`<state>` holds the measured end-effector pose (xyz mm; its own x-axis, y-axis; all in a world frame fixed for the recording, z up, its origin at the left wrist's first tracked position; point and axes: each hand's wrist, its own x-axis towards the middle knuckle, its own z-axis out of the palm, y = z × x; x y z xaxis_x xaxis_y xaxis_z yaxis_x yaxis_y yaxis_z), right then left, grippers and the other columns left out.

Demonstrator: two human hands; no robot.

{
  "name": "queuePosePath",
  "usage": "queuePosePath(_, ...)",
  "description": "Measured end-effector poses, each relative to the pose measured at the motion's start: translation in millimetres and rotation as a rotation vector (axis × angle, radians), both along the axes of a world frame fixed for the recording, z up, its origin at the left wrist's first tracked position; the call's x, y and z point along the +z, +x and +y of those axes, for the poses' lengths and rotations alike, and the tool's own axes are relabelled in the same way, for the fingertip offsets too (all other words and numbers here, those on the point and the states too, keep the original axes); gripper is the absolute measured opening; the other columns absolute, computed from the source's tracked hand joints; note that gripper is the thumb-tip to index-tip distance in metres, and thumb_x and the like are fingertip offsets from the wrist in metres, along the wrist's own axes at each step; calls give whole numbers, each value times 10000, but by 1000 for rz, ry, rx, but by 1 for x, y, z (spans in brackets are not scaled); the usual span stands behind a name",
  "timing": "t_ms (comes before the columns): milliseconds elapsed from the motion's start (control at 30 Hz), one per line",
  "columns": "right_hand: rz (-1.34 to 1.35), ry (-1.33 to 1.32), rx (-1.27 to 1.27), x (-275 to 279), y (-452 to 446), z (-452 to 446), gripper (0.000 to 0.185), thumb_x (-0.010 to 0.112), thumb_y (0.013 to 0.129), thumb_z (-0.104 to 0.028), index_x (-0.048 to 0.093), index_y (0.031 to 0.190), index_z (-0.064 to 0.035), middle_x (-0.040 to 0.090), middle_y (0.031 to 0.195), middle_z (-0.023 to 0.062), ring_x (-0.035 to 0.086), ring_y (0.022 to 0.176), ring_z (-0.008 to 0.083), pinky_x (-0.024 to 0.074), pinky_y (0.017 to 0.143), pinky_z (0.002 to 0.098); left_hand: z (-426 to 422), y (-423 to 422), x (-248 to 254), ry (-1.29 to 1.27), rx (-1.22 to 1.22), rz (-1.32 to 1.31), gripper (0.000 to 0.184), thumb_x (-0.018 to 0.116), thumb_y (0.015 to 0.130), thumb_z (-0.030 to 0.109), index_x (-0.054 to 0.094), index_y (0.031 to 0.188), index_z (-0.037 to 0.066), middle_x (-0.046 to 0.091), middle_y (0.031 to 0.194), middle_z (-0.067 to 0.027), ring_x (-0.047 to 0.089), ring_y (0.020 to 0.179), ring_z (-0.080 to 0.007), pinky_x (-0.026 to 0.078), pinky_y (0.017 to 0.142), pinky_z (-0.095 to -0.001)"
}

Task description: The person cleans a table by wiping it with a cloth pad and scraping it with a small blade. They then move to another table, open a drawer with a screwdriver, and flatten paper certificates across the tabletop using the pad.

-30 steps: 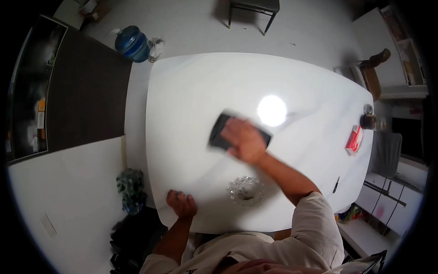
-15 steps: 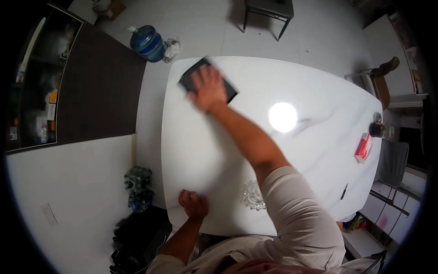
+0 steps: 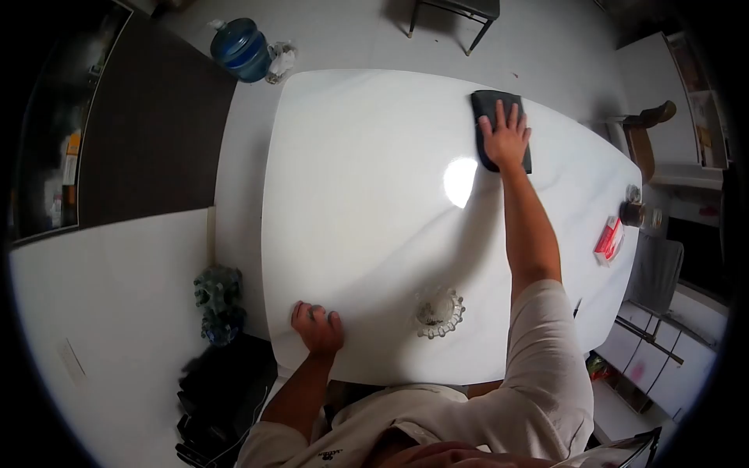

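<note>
My right hand (image 3: 507,140) lies flat with fingers spread on a folded dark cloth (image 3: 485,105), near the far edge of the white marbled table (image 3: 351,171). The cloth lies flat under the palm and shows around the fingers. At the near left of the tabletop, my left hand (image 3: 318,329) rests with its fingers curled in. A small greyish patch shows at those fingers; I cannot make out what it is. Between my two arms stands a clear glass ashtray (image 3: 439,313) with a scalloped rim and dark bits inside.
On the table's right side are a red and white box (image 3: 608,240), dark jars (image 3: 633,212) and a small dark knife (image 3: 577,308), partly hidden by my arm. A blue water bottle (image 3: 240,50) stands on the floor beyond the far left corner. A chair (image 3: 460,9) is behind the table.
My right hand has slid the dark cloth from the far left corner rightward along the far side. My left hand stays at the near left. The view has shifted slightly.
</note>
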<state>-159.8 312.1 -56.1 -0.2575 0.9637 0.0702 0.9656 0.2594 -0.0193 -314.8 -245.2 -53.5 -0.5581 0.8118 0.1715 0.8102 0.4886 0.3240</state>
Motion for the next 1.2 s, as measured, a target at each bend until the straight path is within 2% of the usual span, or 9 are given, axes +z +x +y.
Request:
queuePosePath(100,-40,76,-60,-12,-13,-8,708,388,960,-623,358,1530,-204,260,1600,176,223,1461,421,161,1172,573,1,1,4,-2,15,-7,257,625,830,188,543,987,1,449,1157,-236,446,1133,-463,340,978,-599)
queuePosePath(233,151,-53,503,23,-74,-139,664,582,892,-506,463,1456,-176,369,1533,186,350,1389,422,261,1135,578,3,-1,5,10,24,-20,242,617,841,198,555,978,8,457,1155,-233,451,1138,-459,336,987,-600)
queuePosePath(433,90,-540,1268,46,-84,-326,648,521,933,-536,376,1516,-292,171,1643,56,112,1512,332,85,1223,521,0,-2,5,44,62,-100,217,594,852,196,559,968,15,491,1147,-217,456,1161,-442,330,1007,-584)
queuePosePath(500,187,-499,1309,41,-77,-312,629,596,890,-512,470,1461,-279,255,1616,66,173,1496,339,121,1217,522,-5,-2,-3,76,73,-119,214,588,850,192,554,972,19,506,1130,-205,458,1169,-437,329,1012,-572)
queuePosePath(600,402,-317,1091,46,-69,-262,597,782,721,-339,621,1275,-187,464,1457,136,404,1371,383,319,1126,556,-5,-5,7,140,74,-204,228,586,839,177,540,991,13,513,1127,-205,458,1173,-432,326,1011,-565)
queuePosePath(700,118,50,549,5,-59,-191,625,604,886,-504,504,1428,-210,386,1530,162,337,1398,427,250,1139,594,-10,-8,12,244,80,-339,244,575,838,163,523,1015,5,516,1135,-200,458,1174,-423,326,1016,-551)
queuePosePath(833,30,68,213,-12,-80,-207,689,377,964,-615,349,1535,-231,258,1600,178,204,1449,465,110,1169,611,-28,-19,10,469,85,-544,246,512,892,148,508,1078,-13,516,1173,-189,454,1194,-396,339,1025,-520)
queuePosePath(1033,-35,-319,578,40,-112,-425,686,441,953,-556,315,1548,-238,175,1632,146,155,1482,410,115,1184,593,-118,-30,18,529,275,-567,205,470,923,135,493,1070,-6,502,1218,-195,453,1215,-358,353,1043,-484)
queuePosePath(1200,104,-635,1178,51,-86,-561,644,533,939,-505,376,1514,-261,184,1628,134,141,1491,405,114,1189,584,-215,-32,1,482,478,-484,205,474,944,160,482,1075,4,493,1141,-182,461,1158,-322,336,1051,-466)
